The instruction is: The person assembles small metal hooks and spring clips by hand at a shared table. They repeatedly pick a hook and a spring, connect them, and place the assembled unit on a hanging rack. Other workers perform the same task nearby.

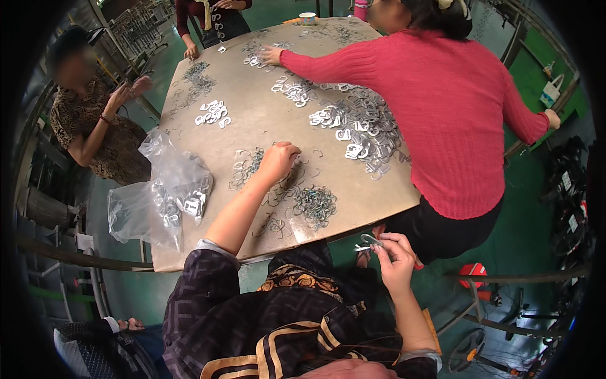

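Observation:
Over the table, my left hand reaches out with its fingers drawn together, just above scattered small wire clips. Whether a clip sits between its fingertips is too small to see. A denser heap of dark greenish wire clips lies nearer to me on the table. Off the table's front edge on the right, my right hand pinches a silver metal hook between thumb and fingers. Hooks of a similar silver look form a large pile on the table's right side.
A person in a red sweater leans across the brown table at right. Another person stands left, and one at the far edge. A clear plastic bag with silver hooks lies near left. A paper cup stands far back.

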The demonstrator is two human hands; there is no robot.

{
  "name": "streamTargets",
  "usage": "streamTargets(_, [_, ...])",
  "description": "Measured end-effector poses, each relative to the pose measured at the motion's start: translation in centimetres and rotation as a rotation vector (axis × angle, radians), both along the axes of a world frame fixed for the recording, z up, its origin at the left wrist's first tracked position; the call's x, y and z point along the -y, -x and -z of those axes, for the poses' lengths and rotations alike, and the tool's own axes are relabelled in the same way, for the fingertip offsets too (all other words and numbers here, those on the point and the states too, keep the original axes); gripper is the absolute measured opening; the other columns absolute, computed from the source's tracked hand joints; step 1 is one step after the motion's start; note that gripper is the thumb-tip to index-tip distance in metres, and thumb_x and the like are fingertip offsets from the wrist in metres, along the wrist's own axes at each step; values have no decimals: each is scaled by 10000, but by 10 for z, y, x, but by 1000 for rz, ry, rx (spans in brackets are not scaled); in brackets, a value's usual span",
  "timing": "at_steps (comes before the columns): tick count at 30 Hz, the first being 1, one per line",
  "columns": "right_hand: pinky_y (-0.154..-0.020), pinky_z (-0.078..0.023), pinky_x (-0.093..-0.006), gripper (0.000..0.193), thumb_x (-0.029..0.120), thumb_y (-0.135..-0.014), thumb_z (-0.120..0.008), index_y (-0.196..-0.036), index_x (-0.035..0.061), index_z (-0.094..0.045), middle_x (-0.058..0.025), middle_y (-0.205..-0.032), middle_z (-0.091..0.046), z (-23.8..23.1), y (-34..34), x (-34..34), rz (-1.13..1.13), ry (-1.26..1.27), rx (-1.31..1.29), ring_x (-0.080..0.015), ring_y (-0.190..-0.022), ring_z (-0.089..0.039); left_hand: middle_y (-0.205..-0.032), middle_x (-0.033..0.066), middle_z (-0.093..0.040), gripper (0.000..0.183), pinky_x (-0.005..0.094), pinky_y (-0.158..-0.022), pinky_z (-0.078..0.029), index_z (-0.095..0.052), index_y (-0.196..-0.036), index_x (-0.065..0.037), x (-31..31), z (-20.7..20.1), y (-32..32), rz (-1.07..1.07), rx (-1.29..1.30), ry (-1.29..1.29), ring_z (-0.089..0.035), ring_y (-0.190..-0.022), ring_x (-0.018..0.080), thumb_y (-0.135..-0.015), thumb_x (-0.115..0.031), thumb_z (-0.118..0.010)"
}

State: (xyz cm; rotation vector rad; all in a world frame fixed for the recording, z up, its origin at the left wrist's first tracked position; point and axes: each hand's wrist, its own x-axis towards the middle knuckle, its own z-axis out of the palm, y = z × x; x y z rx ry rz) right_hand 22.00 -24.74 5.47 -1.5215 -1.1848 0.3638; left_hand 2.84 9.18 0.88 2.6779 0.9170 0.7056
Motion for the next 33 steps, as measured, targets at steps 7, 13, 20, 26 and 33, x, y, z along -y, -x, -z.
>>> streamTargets(7, [-570, -487, -253, 71, -22, -799, -694, -869, -28, -685, -105, -950, -637, -9, 5, -4, -5, 17, 81, -150, -676, -614, -893, 82, -669, 230, 355, -789, -534, -707, -925, -46, -14, 20, -60, 140, -377, -298, -630, -867, 262, -722, -76, -603])
streamTargets(13, [-679, -538, -269, 70, -38, -783, -682, -852, -42, -686, -122, -961, -647, -12, 5, 6, 27, 108, 18, -182, -810, -656, -883, 130, -701, 173, 393, -729, -553, -728, -858, -60, -20, -11, -61, 193, -502, 96, -672, -837, 302, -743, -23, -604])
streamTargets(20, [-673, -541, -266, 76, -53, -782, -681, -857, -46, -683, -127, -966, -644, -9, 4, 2, 9, 89, -26, -175, -786, -659, -790, 131, -696, 115, 382, -703, -559, -712, -775, -57, -14, -6, -18, 113, -621, -238, -684, -790, 304, -743, -60, -602])
streamTargets(26, [-527, -509, -231, 83, -36, -807, -685, -890, -43, -676, -105, -982, -637, -11, 1, -1, -10, 25, 94, -132, -694, -644, -724, 90, -676, 59, 360, -628, -547, -677, -718, -59, 0, -10, -19, 119, -517, -282, -671, -699, 281, -730, -86, -625])
streamTargets(33, [-654, -512, -318, 122, -14, -762, -716, -878, -18, -680, -136, -956, -644, 5, 0, -2, 17, 38, 93, -256, -797, -652, -850, 58, -633, 84, 350, -821, -452, -682, -838, -47, 147, -84, -40, 592, 327, 594, -592, -882, 223, -763, -67, -715])
